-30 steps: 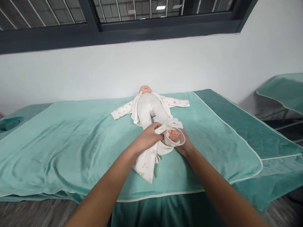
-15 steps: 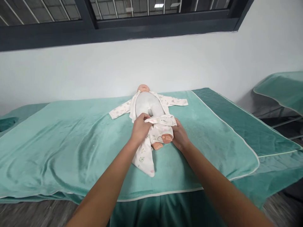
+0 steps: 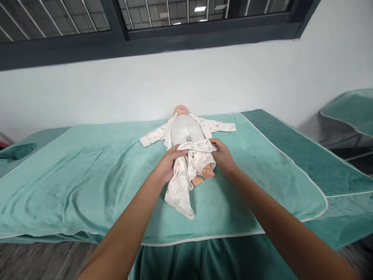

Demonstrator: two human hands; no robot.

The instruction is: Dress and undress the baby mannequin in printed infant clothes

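Observation:
A baby doll (image 3: 186, 130) lies on its back on a teal towel (image 3: 87, 175), head toward the wall. A white printed romper (image 3: 182, 182) is spread open under it, sleeves out to both sides. My left hand (image 3: 167, 165) grips the bunched romper fabric at the doll's hips. On the other side of that bunch, my right hand (image 3: 223, 155) is closed on the same fabric. The doll's two bare feet (image 3: 204, 175) poke out below the bunched cloth. One empty romper leg trails toward me.
The towel covers a bed with a darker teal sheet (image 3: 291, 155), set against a white wall under a dark-framed window (image 3: 145, 31). A second teal-covered bed (image 3: 349, 112) stands at the right. A dark teal pillow (image 3: 17, 151) lies at far left.
Both hands have drawn the bunched romper up from the doll's feet to its hips. The feet, wrapped a second ago, now show bare.

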